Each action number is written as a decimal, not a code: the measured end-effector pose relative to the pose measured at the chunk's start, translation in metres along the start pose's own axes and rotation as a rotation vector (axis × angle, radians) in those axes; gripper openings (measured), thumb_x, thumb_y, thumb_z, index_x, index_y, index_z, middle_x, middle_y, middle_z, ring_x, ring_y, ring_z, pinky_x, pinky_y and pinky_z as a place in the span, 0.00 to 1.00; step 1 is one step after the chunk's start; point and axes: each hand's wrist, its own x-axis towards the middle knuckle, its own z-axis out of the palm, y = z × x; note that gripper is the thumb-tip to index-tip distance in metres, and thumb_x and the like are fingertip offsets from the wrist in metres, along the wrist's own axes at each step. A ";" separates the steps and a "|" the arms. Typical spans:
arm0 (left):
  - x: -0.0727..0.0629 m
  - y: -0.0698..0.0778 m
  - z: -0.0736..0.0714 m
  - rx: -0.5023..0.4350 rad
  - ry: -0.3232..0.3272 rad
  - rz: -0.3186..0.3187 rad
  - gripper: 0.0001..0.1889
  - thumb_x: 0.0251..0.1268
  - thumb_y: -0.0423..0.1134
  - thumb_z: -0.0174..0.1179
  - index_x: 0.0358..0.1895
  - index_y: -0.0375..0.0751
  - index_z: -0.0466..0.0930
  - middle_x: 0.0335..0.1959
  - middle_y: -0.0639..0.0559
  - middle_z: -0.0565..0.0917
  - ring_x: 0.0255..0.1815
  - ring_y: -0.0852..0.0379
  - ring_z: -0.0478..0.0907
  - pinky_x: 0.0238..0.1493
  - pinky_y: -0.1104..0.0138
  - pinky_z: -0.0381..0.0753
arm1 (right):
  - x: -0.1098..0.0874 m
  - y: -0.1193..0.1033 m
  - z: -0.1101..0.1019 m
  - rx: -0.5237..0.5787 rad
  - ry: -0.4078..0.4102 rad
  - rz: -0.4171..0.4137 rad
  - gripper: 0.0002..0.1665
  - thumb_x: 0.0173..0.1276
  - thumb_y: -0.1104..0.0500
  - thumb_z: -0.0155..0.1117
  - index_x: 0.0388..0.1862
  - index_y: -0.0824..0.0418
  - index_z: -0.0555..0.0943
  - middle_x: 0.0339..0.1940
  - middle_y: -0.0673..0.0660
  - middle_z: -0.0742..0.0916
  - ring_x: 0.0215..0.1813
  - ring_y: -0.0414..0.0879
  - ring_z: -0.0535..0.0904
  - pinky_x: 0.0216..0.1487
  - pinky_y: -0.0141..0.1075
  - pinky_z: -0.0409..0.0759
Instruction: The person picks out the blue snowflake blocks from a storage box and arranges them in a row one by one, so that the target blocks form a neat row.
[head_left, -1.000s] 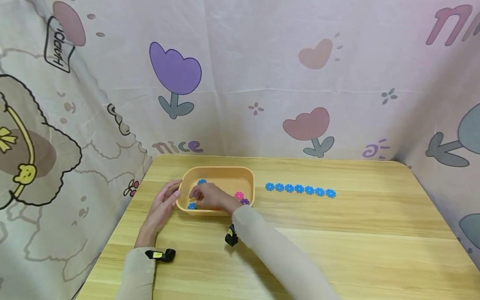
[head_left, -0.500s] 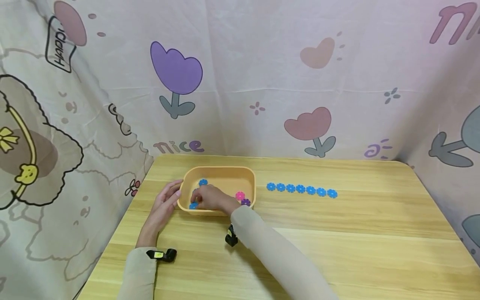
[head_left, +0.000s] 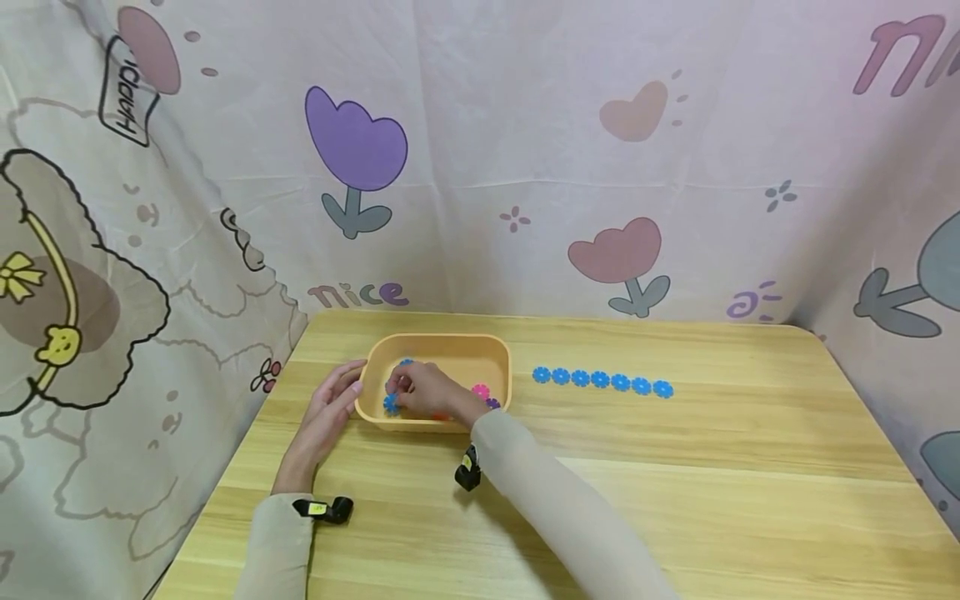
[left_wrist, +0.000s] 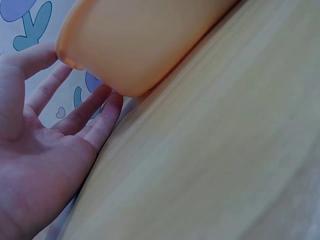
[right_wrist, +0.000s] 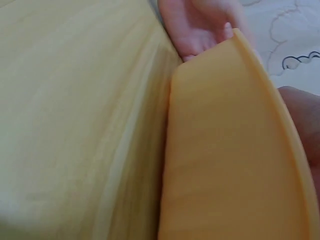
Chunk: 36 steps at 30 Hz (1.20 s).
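Observation:
An orange-yellow plastic bin [head_left: 461, 342] stands on the table's left side. My left hand [head_left: 324, 414] touches the bin's left end with extended fingers, and in the left wrist view the thumb meets the rim while the other fingertips lie along the outer wall. Inside the bin, my right hand [head_left: 431, 390] pinches a blue snowflake disc [head_left: 392, 404] near the front left corner. Another blue disc [head_left: 406, 362] shows behind that hand. A pink disc [head_left: 480, 391] and a purple disc [head_left: 492, 403] lie at the bin's right. The right fingertips are hidden by the bin wall in the right wrist view.
Several blue snowflake discs form a row [head_left: 600, 380] on the wooden table [head_left: 720, 475], right of the bin. A printed cloth [head_left: 465, 125] hangs behind the table and at both sides.
The right hand has closed its fingertips on a blue disc at the bin's front left and raised it slightly, tilting it. The left hand has stayed at the bin's end.

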 end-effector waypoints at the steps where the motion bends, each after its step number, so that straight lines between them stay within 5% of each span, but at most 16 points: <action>1: 0.000 0.000 0.000 -0.004 0.001 0.000 0.25 0.83 0.33 0.48 0.77 0.32 0.59 0.73 0.34 0.65 0.69 0.52 0.72 0.62 0.66 0.79 | -0.001 0.000 -0.001 0.019 0.004 -0.001 0.03 0.74 0.66 0.64 0.41 0.59 0.83 0.36 0.51 0.85 0.34 0.39 0.77 0.34 0.26 0.77; 6: 0.001 -0.001 0.000 -0.014 -0.002 0.004 0.25 0.83 0.33 0.48 0.77 0.31 0.59 0.73 0.34 0.65 0.68 0.51 0.72 0.61 0.66 0.80 | -0.008 0.000 -0.009 0.101 0.029 -0.014 0.04 0.75 0.67 0.61 0.45 0.63 0.82 0.35 0.53 0.84 0.31 0.40 0.80 0.32 0.28 0.82; 17: 0.001 -0.002 -0.001 -0.013 0.002 0.007 0.25 0.83 0.32 0.48 0.77 0.30 0.59 0.71 0.39 0.69 0.67 0.54 0.74 0.62 0.67 0.79 | -0.033 -0.004 -0.027 0.210 0.075 -0.079 0.10 0.80 0.67 0.56 0.54 0.68 0.81 0.40 0.55 0.83 0.41 0.61 0.86 0.33 0.32 0.85; 22: 0.001 -0.002 -0.001 -0.013 -0.010 0.012 0.25 0.83 0.33 0.48 0.77 0.31 0.60 0.71 0.41 0.69 0.67 0.55 0.73 0.63 0.67 0.79 | -0.052 -0.003 -0.036 0.295 0.112 -0.085 0.09 0.80 0.68 0.54 0.52 0.66 0.80 0.41 0.57 0.82 0.41 0.62 0.87 0.38 0.44 0.89; 29: 0.002 -0.002 -0.001 -0.007 -0.007 0.021 0.24 0.83 0.32 0.47 0.77 0.31 0.60 0.70 0.44 0.71 0.67 0.54 0.74 0.62 0.66 0.79 | -0.075 0.003 -0.051 0.295 0.193 -0.131 0.12 0.81 0.68 0.52 0.57 0.67 0.79 0.35 0.62 0.86 0.36 0.66 0.85 0.30 0.57 0.85; 36: 0.002 -0.002 -0.001 -0.001 -0.008 0.031 0.24 0.83 0.32 0.47 0.76 0.30 0.60 0.70 0.40 0.70 0.67 0.54 0.74 0.61 0.66 0.80 | -0.095 0.008 -0.066 0.241 0.277 -0.197 0.12 0.78 0.69 0.57 0.56 0.65 0.81 0.41 0.64 0.87 0.36 0.63 0.85 0.33 0.47 0.88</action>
